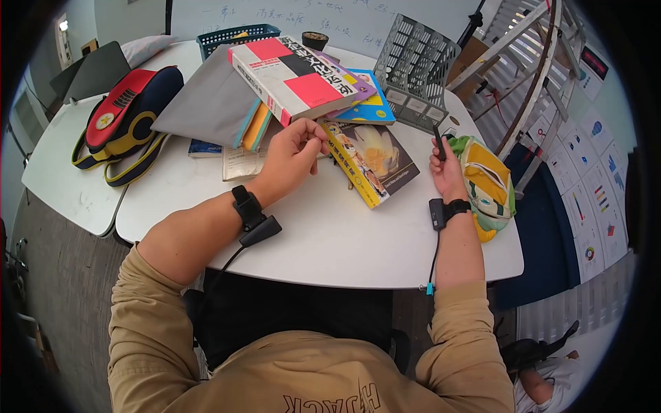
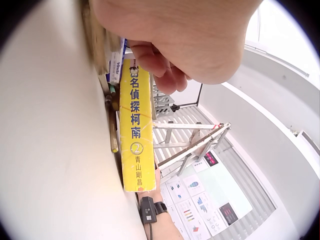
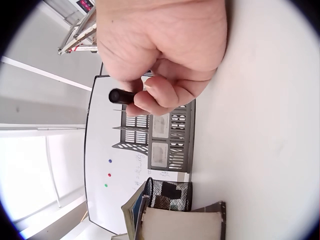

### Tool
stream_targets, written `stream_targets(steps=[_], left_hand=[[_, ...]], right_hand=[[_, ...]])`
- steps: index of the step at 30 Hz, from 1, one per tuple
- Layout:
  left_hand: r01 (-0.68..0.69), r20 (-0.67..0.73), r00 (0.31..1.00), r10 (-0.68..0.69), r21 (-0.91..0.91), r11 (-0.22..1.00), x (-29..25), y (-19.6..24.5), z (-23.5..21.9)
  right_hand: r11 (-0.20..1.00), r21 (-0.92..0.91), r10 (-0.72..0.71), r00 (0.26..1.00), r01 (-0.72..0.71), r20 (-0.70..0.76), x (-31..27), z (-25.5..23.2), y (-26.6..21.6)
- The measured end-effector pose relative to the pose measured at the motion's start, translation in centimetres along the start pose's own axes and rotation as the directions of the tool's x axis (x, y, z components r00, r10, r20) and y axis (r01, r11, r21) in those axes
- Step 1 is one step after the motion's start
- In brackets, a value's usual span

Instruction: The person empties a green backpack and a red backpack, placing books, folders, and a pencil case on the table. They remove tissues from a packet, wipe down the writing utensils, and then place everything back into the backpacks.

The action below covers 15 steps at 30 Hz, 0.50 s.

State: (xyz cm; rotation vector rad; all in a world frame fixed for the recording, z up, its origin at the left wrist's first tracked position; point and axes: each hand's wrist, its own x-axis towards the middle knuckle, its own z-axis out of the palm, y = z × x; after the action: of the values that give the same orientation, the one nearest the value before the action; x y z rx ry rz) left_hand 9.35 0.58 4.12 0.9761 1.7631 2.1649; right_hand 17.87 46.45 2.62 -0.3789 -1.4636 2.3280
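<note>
My left hand (image 1: 292, 158) is over the table beside the book pile, its fingers loosely curled near the upper end of a yellow-spined book (image 1: 354, 165). Nothing shows in its grip, and whether it touches the book is unclear. In the left wrist view the book's yellow spine (image 2: 136, 125) stands just past the curled fingers. My right hand (image 1: 447, 172) pinches a black pen-like object (image 1: 439, 143) at the table's right side. The right wrist view shows its dark round end (image 3: 120, 96) sticking out between thumb and fingers.
A thick red-and-white book (image 1: 292, 76) tops the pile, beside a grey pouch (image 1: 206, 100). Behind stand a grey file rack (image 1: 416, 65) and a blue-green basket (image 1: 237, 38). A red-and-navy bag (image 1: 127, 110) lies left; a green-yellow bag (image 1: 487, 182) lies right. A mesh cup (image 3: 172, 195) shows too.
</note>
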Motion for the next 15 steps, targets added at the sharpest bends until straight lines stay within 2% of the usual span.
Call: stream_targets(steps=[4,7,10,13,15], left_hand=[[0.000,0.002,1.000,0.000,-0.008,1.000,0.0,-0.2,0.0],[0.002,-0.004,1.000,-0.002,-0.004,1.000,-0.1,0.0,0.1],[0.006,-0.005,1.000,-0.006,0.003,1.000,-0.1,0.1,0.1],[-0.003,0.000,1.000,0.003,-0.001,1.000,0.0,-0.1,0.0],[-0.002,0.002,1.000,0.002,0.002,1.000,0.0,0.0,0.0]], right_hand=[[0.996,0.043,-0.078,0.997,0.077,0.017,-0.3,0.1,0.1],[0.992,0.023,-0.121,0.984,0.125,-0.130,0.0,1.0,0.4],[0.995,0.009,-0.098,0.990,0.100,-0.101,-0.7,1.8,0.3],[0.999,-0.004,-0.049,0.987,0.049,-0.154,0.8,-0.6,1.1],[0.992,-0.123,-0.052,0.992,0.038,-0.113,0.2,0.0,0.7]])
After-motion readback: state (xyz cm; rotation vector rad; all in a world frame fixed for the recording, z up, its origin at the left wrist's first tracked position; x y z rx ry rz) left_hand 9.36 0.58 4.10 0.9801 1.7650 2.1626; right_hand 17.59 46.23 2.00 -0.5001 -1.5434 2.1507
